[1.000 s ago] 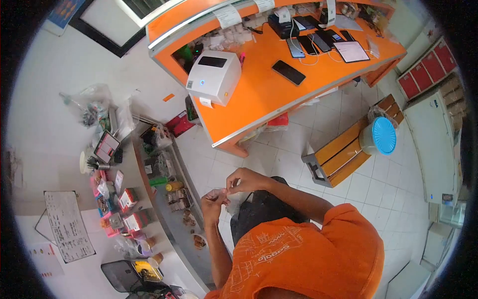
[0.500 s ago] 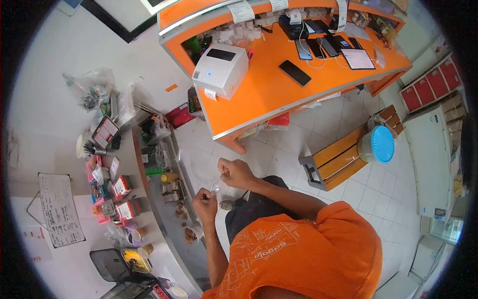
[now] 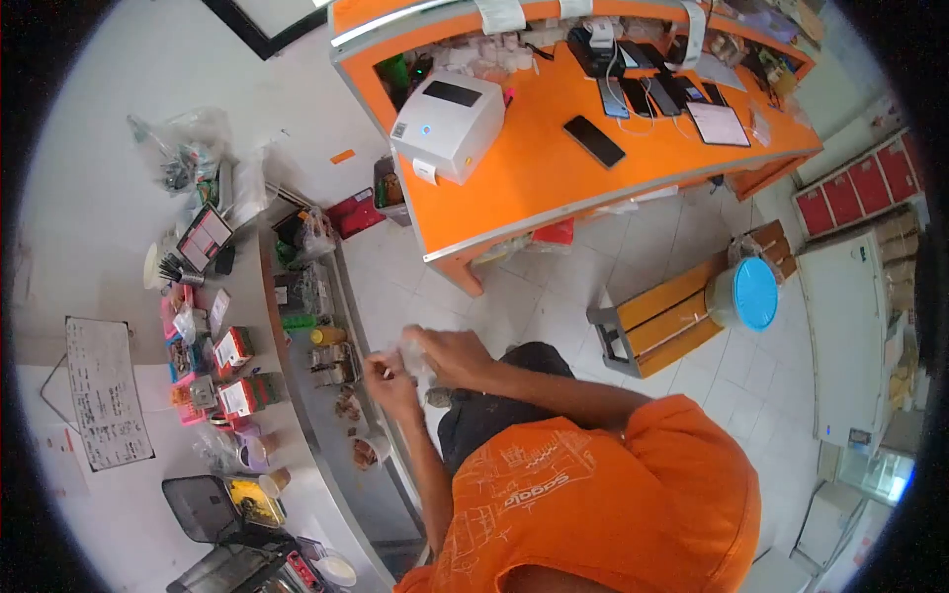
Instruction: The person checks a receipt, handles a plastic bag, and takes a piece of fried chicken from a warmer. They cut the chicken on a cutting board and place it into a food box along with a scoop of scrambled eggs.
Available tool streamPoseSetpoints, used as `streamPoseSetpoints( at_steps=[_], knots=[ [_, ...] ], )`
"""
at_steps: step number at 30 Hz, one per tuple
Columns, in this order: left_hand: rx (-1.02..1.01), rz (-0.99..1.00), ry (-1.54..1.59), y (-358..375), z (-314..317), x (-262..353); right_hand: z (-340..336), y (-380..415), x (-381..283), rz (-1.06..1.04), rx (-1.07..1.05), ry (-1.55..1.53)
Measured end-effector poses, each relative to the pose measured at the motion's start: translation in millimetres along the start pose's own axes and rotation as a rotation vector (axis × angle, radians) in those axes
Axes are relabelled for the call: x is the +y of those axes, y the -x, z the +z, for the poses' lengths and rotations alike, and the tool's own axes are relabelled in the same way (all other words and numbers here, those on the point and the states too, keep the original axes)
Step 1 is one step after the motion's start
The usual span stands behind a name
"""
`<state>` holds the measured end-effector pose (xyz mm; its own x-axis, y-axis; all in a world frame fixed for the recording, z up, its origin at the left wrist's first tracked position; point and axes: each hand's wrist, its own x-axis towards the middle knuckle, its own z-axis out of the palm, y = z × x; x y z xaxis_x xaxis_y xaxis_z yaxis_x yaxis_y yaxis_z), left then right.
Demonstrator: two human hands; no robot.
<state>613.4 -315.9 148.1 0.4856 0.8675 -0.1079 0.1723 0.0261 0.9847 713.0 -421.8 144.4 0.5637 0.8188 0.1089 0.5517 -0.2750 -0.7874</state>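
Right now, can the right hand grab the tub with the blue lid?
Probably not: the right hand seems busy with clear plastic beside the left hand, and the tub stands on the bench off to the right, across floor tiles, apparently out of reach.

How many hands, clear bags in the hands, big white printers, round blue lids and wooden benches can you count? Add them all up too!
Hands: 2 (left hand, right hand)
Clear bag in the hands, a bit blurred: 1
Big white printer: 1
Round blue lid: 1
Wooden bench: 1
Total: 6
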Motion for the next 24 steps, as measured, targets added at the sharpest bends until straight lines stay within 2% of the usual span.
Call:
streamPoseSetpoints(
  at_steps=[2, 3, 4, 6, 7, 8, 10, 11, 12, 14, 15, 16, 18, 19, 20, 22, 23, 24],
  knots=[
    [-0.076, 0.394, -0.196, 5.5, 14.0, -6.5, -19.8, -15.5, -5.3, -0.039, 0.087, -0.066],
    [0.012, 0.396, -0.26, 6.6, 15.1, -5.0, -23.6, -28.8, -2.6, -0.08, 0.201, 0.01],
    [0.015, 0.395, -0.261, 8.1, 6.1, -0.2, -27.9, -27.8, -2.6, -0.083, 0.199, 0.008],
    [0.021, 0.292, -0.674, 4.4, -17.5, 16.5, -40.5, -21.8, -6.3, 0.05, 0.123, 0.012],
    [0.075, 0.321, -0.513, -1.1, -20.6, 17.8, -26.1, -15.1, -1.1, -0.01, 0.101, 0.068],
    [0.081, 0.326, -0.507, -7.3, -13.0, 14.2, -12.1, -10.9, 3.4, -0.019, 0.102, 0.073],
    [0.098, 0.39, -0.022, -6.0, 8.3, 12.4, 3.7, -3.1, -6.4, -0.037, 0.047, 0.03],
    [0.086, 0.402, -0.108, 7.7, 19.8, 18.7, 4.7, -9.1, -3.6, -0.162, 0.145, 0.029],
    [0.078, 0.402, -0.103, 9.7, 17.9, 10.8, -14.3, -18.3, -4.9, -0.156, 0.149, 0.035],
    [0.044, 0.394, -0.592, 19.1, -1.8, -11.7, -55.4, -34.8, -20.5, -0.06, 0.195, 0.068],
    [0.002, 0.214, -0.622, 17.2, -7.5, -6.8, -33.3, -30.0, -8.1, -0.122, 0.24, -0.002],
    [-0.007, 0.217, -0.634, 12.5, -20.5, -2.8, -18.7, -19.1, -4.8, -0.113, 0.248, -0.011],
    [0.027, 0.263, -0.194, -6.6, -31.0, 5.3, -6.4, -8.0, 4.1, 0.029, 0.032, 0.084],
    [0.089, 0.343, -0.294, -3.7, -21.8, 17.0, 2.1, -2.3, -2.7, 0.074, -0.091, 0.111],
    [0.084, 0.338, -0.297, 3.9, -9.9, 17.4, 7.7, -4.6, -3.8, 0.081, -0.093, 0.108],
    [0.079, 0.421, -0.267, 19.2, 13.2, 17.4, -4.0, -21.5, -15.9, -0.289, 0.345, 0.188],
    [0.099, 0.438, -0.46, 27.6, 12.0, 19.5, -18.1, -30.8, -17.7, -0.214, 0.288, 0.171],
    [0.097, 0.439, -0.459, 30.5, 4.6, 15.1, -21.0, -31.1, -14.5, -0.213, 0.289, 0.173]
  ],
)
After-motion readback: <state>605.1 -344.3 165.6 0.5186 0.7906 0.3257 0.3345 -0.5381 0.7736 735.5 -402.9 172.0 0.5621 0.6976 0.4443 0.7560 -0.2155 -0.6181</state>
